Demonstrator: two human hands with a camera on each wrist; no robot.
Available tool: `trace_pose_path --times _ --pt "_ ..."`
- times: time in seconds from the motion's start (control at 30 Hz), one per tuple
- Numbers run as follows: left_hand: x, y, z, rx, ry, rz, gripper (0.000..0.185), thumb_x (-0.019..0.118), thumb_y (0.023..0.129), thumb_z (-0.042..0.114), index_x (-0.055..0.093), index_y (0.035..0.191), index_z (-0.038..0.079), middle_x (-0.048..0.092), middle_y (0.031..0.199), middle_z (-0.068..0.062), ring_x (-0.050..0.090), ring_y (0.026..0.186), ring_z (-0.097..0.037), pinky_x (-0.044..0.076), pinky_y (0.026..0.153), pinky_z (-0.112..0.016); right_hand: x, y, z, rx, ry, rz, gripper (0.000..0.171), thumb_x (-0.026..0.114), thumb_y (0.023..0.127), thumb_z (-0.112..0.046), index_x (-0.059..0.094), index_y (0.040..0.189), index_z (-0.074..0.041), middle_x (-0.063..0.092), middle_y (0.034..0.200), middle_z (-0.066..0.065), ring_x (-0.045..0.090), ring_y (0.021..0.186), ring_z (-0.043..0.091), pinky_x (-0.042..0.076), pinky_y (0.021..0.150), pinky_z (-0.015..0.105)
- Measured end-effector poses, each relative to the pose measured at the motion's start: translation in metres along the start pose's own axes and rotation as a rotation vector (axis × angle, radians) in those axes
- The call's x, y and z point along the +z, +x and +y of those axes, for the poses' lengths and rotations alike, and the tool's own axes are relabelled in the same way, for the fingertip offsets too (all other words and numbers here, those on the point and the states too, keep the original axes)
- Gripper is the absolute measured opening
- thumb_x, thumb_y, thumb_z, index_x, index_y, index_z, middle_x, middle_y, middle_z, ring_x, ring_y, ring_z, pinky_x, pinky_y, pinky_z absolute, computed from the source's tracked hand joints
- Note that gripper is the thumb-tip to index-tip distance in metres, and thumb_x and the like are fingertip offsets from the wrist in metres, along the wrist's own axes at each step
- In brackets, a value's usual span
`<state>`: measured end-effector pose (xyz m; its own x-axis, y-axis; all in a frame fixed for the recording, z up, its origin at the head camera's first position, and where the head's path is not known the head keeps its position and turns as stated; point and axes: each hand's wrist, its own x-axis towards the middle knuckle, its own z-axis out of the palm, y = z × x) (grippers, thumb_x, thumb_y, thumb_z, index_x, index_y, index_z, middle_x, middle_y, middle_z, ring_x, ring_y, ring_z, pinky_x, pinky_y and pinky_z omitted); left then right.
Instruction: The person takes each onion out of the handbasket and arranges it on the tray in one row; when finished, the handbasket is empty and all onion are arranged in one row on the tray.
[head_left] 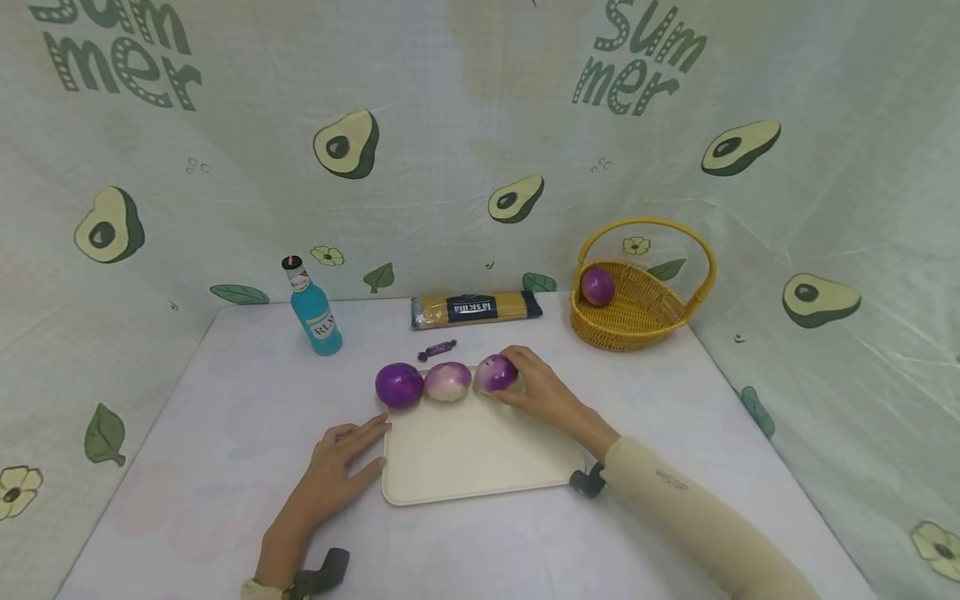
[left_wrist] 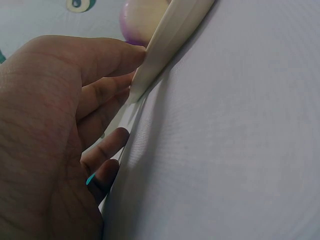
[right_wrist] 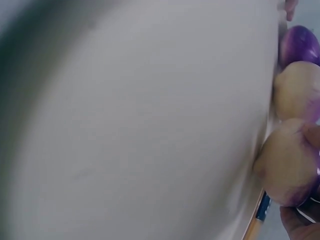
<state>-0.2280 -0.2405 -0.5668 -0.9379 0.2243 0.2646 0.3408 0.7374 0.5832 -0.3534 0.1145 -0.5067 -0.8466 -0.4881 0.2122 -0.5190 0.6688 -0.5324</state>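
Three purple-and-white turnips stand in a row along the far edge of a cream tray (head_left: 480, 458). The left one (head_left: 399, 386) shows deep purple; the middle one (head_left: 448, 381) is mostly white on its near side. My right hand (head_left: 543, 396) grips the right turnip (head_left: 495, 374) between thumb and fingers, at the tray's far right part. In the right wrist view, this turnip (right_wrist: 287, 162) shows its pale side and a small nub. My left hand (head_left: 333, 467) touches the tray's left edge with thumb and fingertips, fingers fairly straight. The thumb (left_wrist: 115, 57) meets the rim in the left wrist view.
Behind the tray lie a wrapped candy (head_left: 437, 350) and a pasta packet (head_left: 476, 309). A blue bottle (head_left: 318, 317) stands at the back left. At the back right, a yellow wicker basket (head_left: 630, 337) holds a purple turnip (head_left: 597, 286). A printed cloth hangs behind.
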Motion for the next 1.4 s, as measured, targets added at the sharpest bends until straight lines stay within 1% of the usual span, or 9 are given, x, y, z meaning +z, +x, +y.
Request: trace_pose_path --times 0.23,0.47,0.73,0.9,1.07,1.4 --pt "-0.001 0.001 0.002 0.001 -0.012 0.002 0.052 0.071 0.093 0.029 0.058 0.143 0.02 0.049 0.151 0.002 0.043 0.125 -0.031 0.027 0.103 -0.063 -0.001 0.001 -0.003 0.014 -0.009 -0.011 0.07 0.083 0.084 -0.028 0.052 0.14 -0.001 0.05 0.143 0.013 0.048 0.132 0.032 0.04 0.11 0.047" --pt "0.0 0.001 0.002 -0.01 -0.006 -0.003 0.052 0.07 0.094 0.03 0.057 0.143 0.021 0.049 0.151 0.002 0.042 0.126 -0.033 0.027 0.104 -0.063 0.001 0.002 -0.003 0.039 -0.011 -0.029 0.075 0.083 0.084 -0.03 0.048 0.143 0.0 0.048 0.147 0.014 0.046 0.135 0.032 0.038 0.111 0.049" --pt "0.0 0.001 0.002 0.005 -0.006 0.004 0.052 0.07 0.093 0.029 0.058 0.142 0.02 0.049 0.151 0.001 0.043 0.125 -0.032 0.027 0.104 -0.064 -0.001 -0.003 -0.002 0.053 -0.008 -0.021 0.08 0.082 0.084 -0.031 0.043 0.147 0.0 0.043 0.151 0.015 0.041 0.138 0.034 0.034 0.113 0.049" --pt "-0.001 0.0 0.001 0.008 -0.007 0.004 0.052 0.071 0.093 0.028 0.058 0.142 0.019 0.05 0.151 0.001 0.044 0.125 -0.032 0.028 0.103 -0.065 -0.009 -0.006 0.0 0.057 -0.02 -0.018 0.083 0.081 0.085 -0.036 0.041 0.15 -0.002 0.04 0.154 0.016 0.037 0.142 0.034 0.031 0.115 0.051" --pt "-0.002 0.0 0.001 0.009 -0.022 0.01 0.052 0.071 0.092 0.028 0.058 0.142 0.019 0.05 0.151 0.002 0.043 0.124 -0.033 0.028 0.102 -0.066 -0.021 -0.007 0.005 0.048 -0.03 -0.007 0.08 0.08 0.087 -0.034 0.042 0.149 -0.003 0.04 0.154 0.017 0.036 0.142 0.035 0.031 0.115 0.052" --pt "0.003 0.001 -0.004 0.019 -0.005 0.006 0.052 0.071 0.093 0.029 0.058 0.143 0.02 0.05 0.151 0.002 0.045 0.123 -0.031 0.028 0.103 -0.065 -0.039 -0.008 0.021 0.094 -0.068 0.004 0.075 0.076 0.09 -0.036 0.042 0.149 -0.004 0.041 0.154 0.016 0.037 0.141 0.034 0.032 0.114 0.052"
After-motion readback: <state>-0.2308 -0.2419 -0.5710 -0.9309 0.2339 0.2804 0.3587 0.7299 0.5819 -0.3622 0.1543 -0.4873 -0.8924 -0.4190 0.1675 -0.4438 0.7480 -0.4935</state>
